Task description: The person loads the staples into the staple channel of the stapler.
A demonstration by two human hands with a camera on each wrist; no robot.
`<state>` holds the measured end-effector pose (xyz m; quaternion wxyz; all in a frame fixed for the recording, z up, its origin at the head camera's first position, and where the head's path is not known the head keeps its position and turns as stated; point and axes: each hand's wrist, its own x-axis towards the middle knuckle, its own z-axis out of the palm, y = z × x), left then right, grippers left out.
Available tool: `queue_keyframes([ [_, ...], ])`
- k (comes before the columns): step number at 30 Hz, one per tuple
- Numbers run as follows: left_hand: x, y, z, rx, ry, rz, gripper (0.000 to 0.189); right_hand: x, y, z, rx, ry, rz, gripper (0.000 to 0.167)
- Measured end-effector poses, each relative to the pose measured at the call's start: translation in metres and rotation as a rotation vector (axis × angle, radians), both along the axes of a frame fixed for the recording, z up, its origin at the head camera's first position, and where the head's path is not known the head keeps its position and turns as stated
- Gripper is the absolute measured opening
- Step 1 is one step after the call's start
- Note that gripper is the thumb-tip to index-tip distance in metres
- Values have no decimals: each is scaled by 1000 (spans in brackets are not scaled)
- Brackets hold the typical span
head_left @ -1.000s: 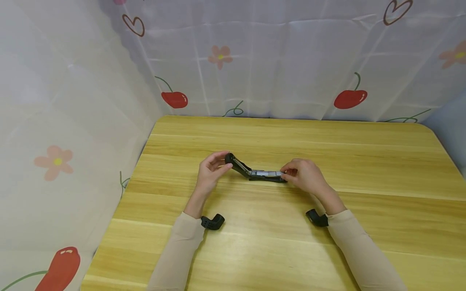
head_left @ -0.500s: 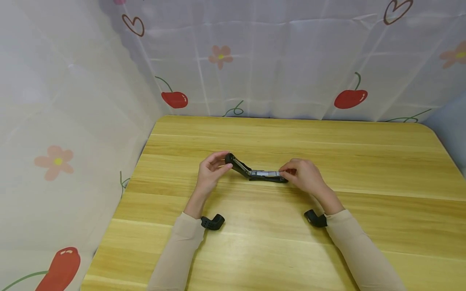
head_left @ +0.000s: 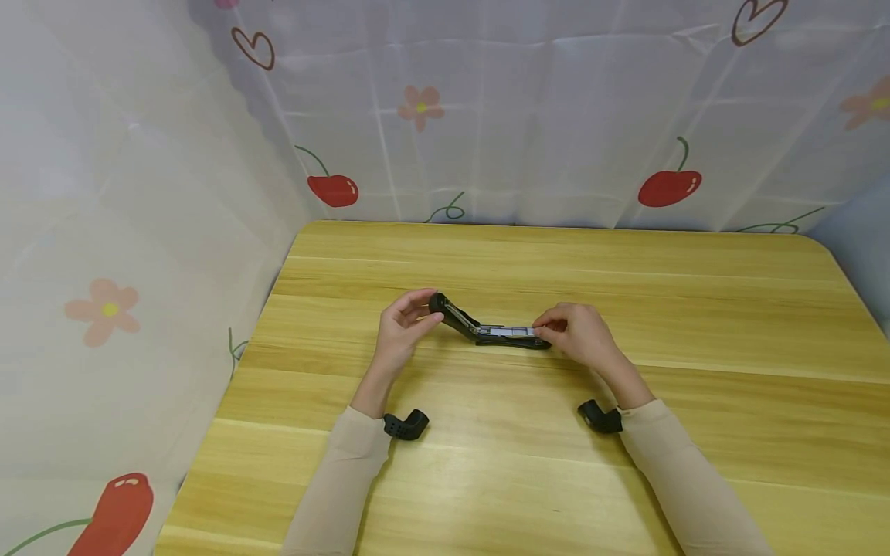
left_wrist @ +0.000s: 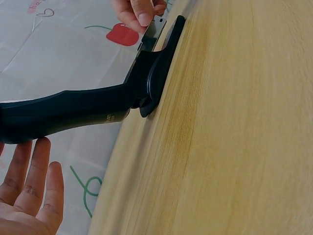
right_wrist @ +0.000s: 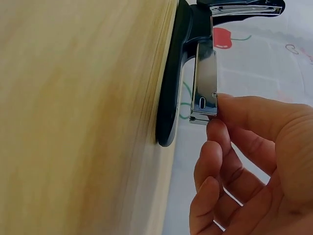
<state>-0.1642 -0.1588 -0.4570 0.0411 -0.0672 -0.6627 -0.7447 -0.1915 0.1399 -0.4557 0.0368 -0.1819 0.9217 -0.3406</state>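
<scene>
A black stapler [head_left: 461, 319] lies on the table, swung wide apart at its hinge. Its upper arm slants up to the left, and the base rests along the tabletop. My left hand [head_left: 403, 328] holds the raised end of that arm between thumb and fingers; the left wrist view shows fingers [left_wrist: 36, 171] touching it from beneath. At the other end, my right hand [head_left: 580, 332] pinches the tip of the silver staple magazine [right_wrist: 205, 81] with thumb and forefinger. The magazine stands a little apart from the black base [right_wrist: 168, 98]. Whether staples lie inside cannot be seen clearly.
The wood-grain table [head_left: 487, 463] has a rounded far right corner. A pale printed curtain [head_left: 514, 116] hangs behind it and along the left. Black wrist devices [head_left: 406, 425] sit at both sleeves.
My right hand has shifted slightly to the left along the magazine, and the visible pieces in its channel look a little different. The left hand and the stapler stay in place.
</scene>
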Motion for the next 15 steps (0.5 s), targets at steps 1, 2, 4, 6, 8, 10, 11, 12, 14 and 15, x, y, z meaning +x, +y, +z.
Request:
queue_keyframes([
  [1,0,0,0,-1,0,-1,40,0,0,0,-6,-12,-4,9],
  [2,0,0,0,-1,1,-2,41,0,0,0,-10,-23,-8,9],
  [4,1,0,0,-1,5,-4,40,-1,1,-1,-16,-41,-18,9],
  [6,1,0,0,0,8,-6,40,-1,1,-1,-21,-53,-25,9],
  [8,1,0,-1,1,10,-6,40,0,2,-1,-19,-55,-30,9],
  [10,1,0,-1,0,9,-6,40,0,2,-2,-19,-46,-31,10],
  [11,0,0,-1,-1,8,-5,40,0,2,-2,-22,-38,-31,10],
  [12,0,-1,-2,-2,8,-5,40,1,2,-2,-27,-25,-31,11],
  [14,0,-1,-2,-2,9,-7,40,0,3,-3,-44,0,-31,11],
  [15,0,-1,-2,0,10,-9,40,0,2,-4,-55,16,-30,11],
])
